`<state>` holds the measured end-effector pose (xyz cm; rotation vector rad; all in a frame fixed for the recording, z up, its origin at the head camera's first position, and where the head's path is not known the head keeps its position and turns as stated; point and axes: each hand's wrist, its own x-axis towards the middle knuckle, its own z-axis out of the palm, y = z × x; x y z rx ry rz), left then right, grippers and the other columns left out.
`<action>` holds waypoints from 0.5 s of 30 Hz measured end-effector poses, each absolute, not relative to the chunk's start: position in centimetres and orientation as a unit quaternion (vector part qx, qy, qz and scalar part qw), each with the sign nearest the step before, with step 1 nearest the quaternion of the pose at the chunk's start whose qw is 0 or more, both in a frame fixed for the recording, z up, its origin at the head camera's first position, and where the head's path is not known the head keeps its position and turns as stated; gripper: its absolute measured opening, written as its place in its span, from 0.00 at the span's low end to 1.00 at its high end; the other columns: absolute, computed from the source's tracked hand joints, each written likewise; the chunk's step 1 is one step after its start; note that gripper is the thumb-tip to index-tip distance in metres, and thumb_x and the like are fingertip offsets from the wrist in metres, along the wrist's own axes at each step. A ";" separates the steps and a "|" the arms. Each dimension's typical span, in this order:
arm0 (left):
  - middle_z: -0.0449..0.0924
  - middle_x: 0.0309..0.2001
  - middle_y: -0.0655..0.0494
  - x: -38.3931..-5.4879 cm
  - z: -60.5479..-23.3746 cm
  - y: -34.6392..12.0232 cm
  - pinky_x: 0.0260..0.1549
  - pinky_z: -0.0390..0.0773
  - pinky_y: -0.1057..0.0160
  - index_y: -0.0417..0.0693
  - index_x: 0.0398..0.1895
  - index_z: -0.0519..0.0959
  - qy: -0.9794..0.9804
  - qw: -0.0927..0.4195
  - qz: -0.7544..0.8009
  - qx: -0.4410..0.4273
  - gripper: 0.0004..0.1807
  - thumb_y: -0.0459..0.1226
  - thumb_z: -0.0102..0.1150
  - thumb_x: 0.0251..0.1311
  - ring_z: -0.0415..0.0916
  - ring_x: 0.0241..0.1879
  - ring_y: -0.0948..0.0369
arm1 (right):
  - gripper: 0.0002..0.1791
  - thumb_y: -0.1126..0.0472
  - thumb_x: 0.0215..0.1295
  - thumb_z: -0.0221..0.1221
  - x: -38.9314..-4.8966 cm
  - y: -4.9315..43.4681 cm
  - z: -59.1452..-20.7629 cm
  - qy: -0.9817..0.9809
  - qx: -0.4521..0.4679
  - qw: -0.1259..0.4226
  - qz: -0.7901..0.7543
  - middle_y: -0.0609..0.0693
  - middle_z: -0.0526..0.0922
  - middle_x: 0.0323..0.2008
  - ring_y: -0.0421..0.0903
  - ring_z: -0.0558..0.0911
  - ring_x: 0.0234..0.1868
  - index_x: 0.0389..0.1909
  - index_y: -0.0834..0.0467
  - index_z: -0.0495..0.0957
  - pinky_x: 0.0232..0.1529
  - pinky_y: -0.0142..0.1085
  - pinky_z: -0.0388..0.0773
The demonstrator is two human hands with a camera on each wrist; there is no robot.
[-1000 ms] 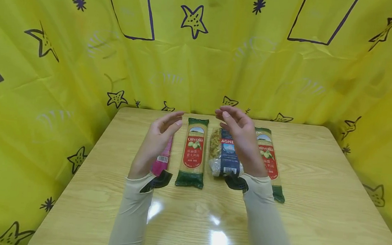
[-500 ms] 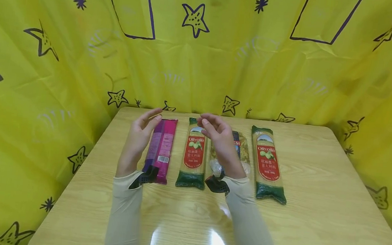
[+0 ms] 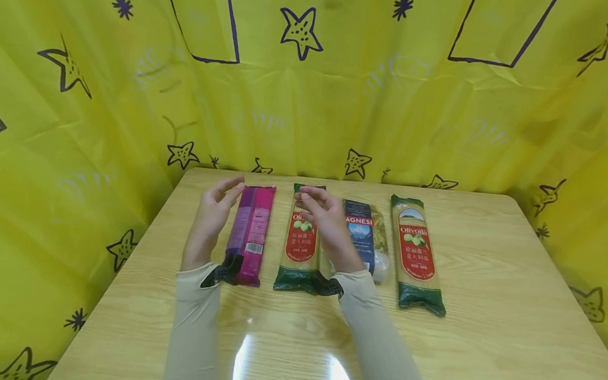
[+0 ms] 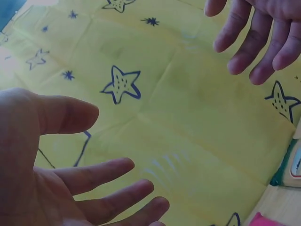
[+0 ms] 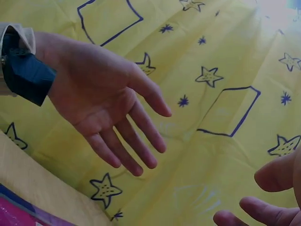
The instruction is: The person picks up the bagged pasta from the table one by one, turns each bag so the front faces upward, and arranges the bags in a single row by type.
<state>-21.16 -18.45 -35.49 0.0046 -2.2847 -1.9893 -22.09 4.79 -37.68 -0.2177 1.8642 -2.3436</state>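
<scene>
My left hand (image 3: 209,218) is raised over the table, just left of a pink and purple packet (image 3: 256,234). Its fingers are relaxed and it holds nothing. My right hand (image 3: 330,223), also bare of any object, hovers in front of a spaghetti packet (image 3: 298,253) with green ends and a red label, partly hiding it. Right of that hand lies a blue-labelled pasta bag (image 3: 359,231). In the left wrist view the left fingers (image 4: 110,172) are spread; the right wrist view shows the left palm (image 5: 94,94) facing across toward the right hand (image 5: 277,188).
A second green-ended spaghetti packet (image 3: 415,254) lies at the right of the row. All the packets rest on a light wooden table (image 3: 487,327). A yellow curtain (image 3: 344,97) with drawn stars surrounds the table at the back and sides.
Both hands have moved left. The pink packet, mostly covered earlier, now shows beside my left hand. My right hand has shifted from the blue-labelled bag to over the middle spaghetti packet.
</scene>
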 end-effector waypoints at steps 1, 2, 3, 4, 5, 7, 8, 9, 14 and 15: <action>0.67 0.76 0.41 -21.3 -35.8 -18.6 0.79 0.61 0.49 0.36 0.74 0.68 -0.754 0.052 -0.654 0.007 0.27 0.42 0.50 0.79 0.61 0.78 0.50 | 0.19 0.61 0.81 0.51 -22.2 4.6 -37.9 0.619 -0.068 0.074 -0.779 0.67 0.75 0.67 0.55 0.78 0.65 0.66 0.64 0.72 0.74 0.53 0.71; 0.67 0.76 0.41 -21.5 -36.1 -18.7 0.79 0.60 0.48 0.37 0.74 0.68 -0.755 0.049 -0.654 0.012 0.28 0.42 0.50 0.79 0.62 0.78 0.49 | 0.20 0.61 0.81 0.51 -22.3 4.4 -38.1 0.618 -0.063 0.078 -0.780 0.66 0.75 0.67 0.54 0.79 0.65 0.67 0.64 0.72 0.74 0.54 0.71; 0.68 0.76 0.41 -21.7 -36.4 -18.9 0.79 0.60 0.47 0.37 0.74 0.68 -0.754 0.046 -0.655 0.018 0.28 0.43 0.50 0.79 0.63 0.77 0.49 | 0.20 0.61 0.81 0.51 -22.4 4.2 -38.4 0.618 -0.059 0.081 -0.780 0.65 0.76 0.66 0.54 0.79 0.65 0.67 0.65 0.72 0.74 0.54 0.71; 0.68 0.75 0.41 -22.0 -36.7 -19.0 0.79 0.60 0.47 0.37 0.74 0.68 -0.754 0.041 -0.656 0.024 0.28 0.43 0.50 0.78 0.63 0.77 0.48 | 0.20 0.61 0.80 0.52 -22.5 4.0 -38.7 0.616 -0.054 0.085 -0.781 0.65 0.77 0.66 0.54 0.79 0.64 0.67 0.65 0.71 0.74 0.54 0.71; 0.68 0.75 0.40 -22.2 -37.0 -19.2 0.79 0.60 0.46 0.37 0.74 0.68 -0.753 0.036 -0.656 0.030 0.28 0.44 0.50 0.78 0.64 0.76 0.48 | 0.20 0.62 0.80 0.51 -22.6 3.8 -38.9 0.615 -0.050 0.088 -0.782 0.64 0.77 0.66 0.54 0.79 0.65 0.67 0.65 0.71 0.74 0.55 0.71; 0.68 0.75 0.39 -22.6 -37.7 -19.4 0.79 0.59 0.45 0.37 0.75 0.67 -0.755 0.025 -0.654 0.039 0.29 0.44 0.50 0.78 0.64 0.76 0.47 | 0.20 0.62 0.80 0.51 -22.8 3.5 -39.6 0.610 -0.044 0.096 -0.785 0.66 0.76 0.66 0.56 0.79 0.65 0.67 0.66 0.71 0.74 0.55 0.70; 0.68 0.75 0.39 -22.8 -38.0 -19.5 0.79 0.59 0.45 0.37 0.75 0.67 -0.756 0.019 -0.652 0.045 0.30 0.45 0.50 0.78 0.63 0.76 0.47 | 0.20 0.62 0.80 0.51 -22.9 3.3 -39.8 0.609 -0.042 0.101 -0.786 0.66 0.76 0.67 0.57 0.79 0.66 0.67 0.66 0.71 0.74 0.55 0.70; 0.67 0.75 0.39 -22.9 -38.2 -19.6 0.79 0.60 0.45 0.37 0.76 0.66 -0.759 0.013 -0.649 0.051 0.30 0.45 0.50 0.78 0.63 0.76 0.47 | 0.20 0.62 0.80 0.51 -22.9 3.1 -40.1 0.608 -0.040 0.107 -0.786 0.67 0.75 0.68 0.57 0.78 0.66 0.67 0.66 0.71 0.75 0.56 0.69; 0.64 0.77 0.41 -23.4 -39.2 -20.1 0.79 0.58 0.44 0.40 0.77 0.65 -0.776 -0.012 -0.626 0.079 0.32 0.48 0.49 0.78 0.60 0.78 0.46 | 0.23 0.60 0.81 0.50 -23.1 2.3 -41.1 0.604 -0.029 0.147 -0.782 0.67 0.71 0.71 0.58 0.75 0.69 0.71 0.65 0.68 0.73 0.55 0.72; 0.65 0.77 0.41 -23.5 -39.4 -20.2 0.79 0.57 0.43 0.41 0.77 0.65 -0.778 -0.016 -0.622 0.083 0.32 0.49 0.49 0.78 0.60 0.78 0.46 | 0.23 0.60 0.81 0.49 -23.0 2.1 -41.3 0.602 -0.027 0.155 -0.783 0.66 0.71 0.71 0.59 0.74 0.70 0.72 0.65 0.67 0.73 0.55 0.72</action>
